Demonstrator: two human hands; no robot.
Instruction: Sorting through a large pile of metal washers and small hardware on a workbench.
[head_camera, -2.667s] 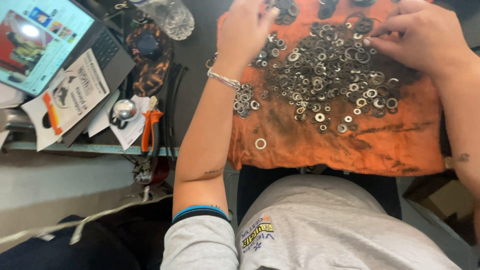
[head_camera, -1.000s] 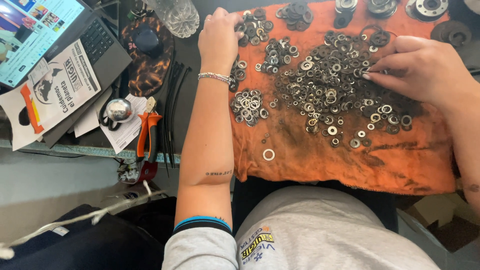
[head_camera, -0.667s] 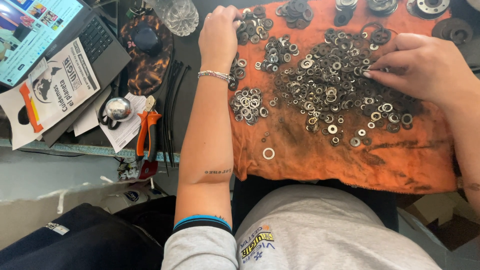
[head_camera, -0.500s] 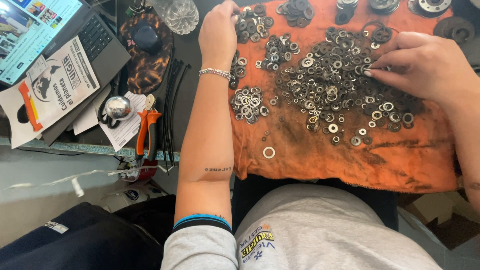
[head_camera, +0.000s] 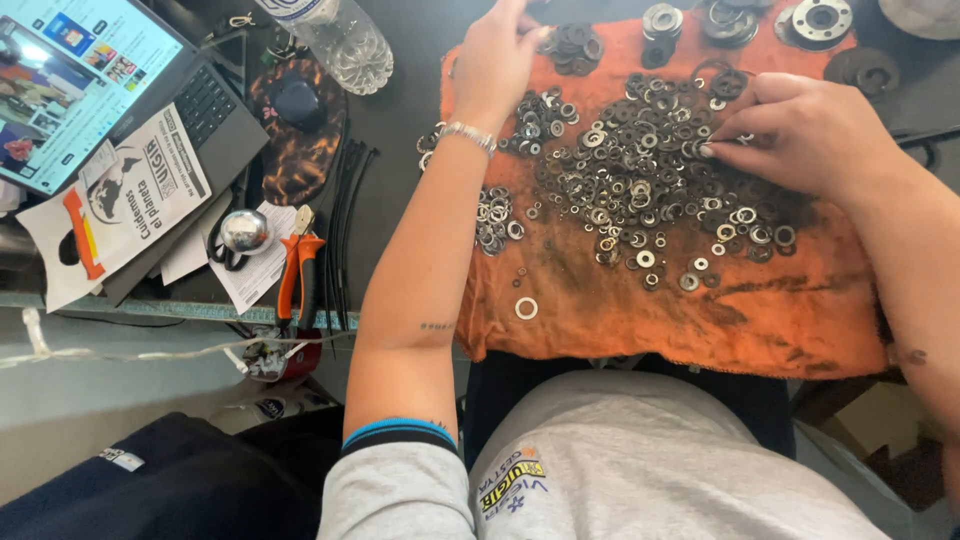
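An orange cloth (head_camera: 700, 310) lies on the dark table, stained with grime. A large scatter of small metal washers (head_camera: 650, 190) covers its middle. My right hand (head_camera: 800, 130) rests on the pile's right side, fingertips pinched together among the washers. My left hand (head_camera: 495, 65) reaches to the cloth's far left corner, beside a small heap of dark washers (head_camera: 572, 42); its fingertips are cut off by the frame's top. A bracelet sits on that wrist. A smaller sorted group of washers (head_camera: 495, 215) lies by my left forearm, and one single washer (head_camera: 526, 308) lies apart near the front.
Larger round metal parts (head_camera: 820, 20) line the cloth's far edge. To the left are an open laptop (head_camera: 100, 70), papers (head_camera: 140, 195), a clear plastic bottle (head_camera: 345, 45), orange-handled pliers (head_camera: 300, 275), black cable ties (head_camera: 345, 220) and a shiny metal ball (head_camera: 245, 232).
My left hand has slid farther away toward the dark washer heap. My right hand stays on the pile. The view has shifted a little.
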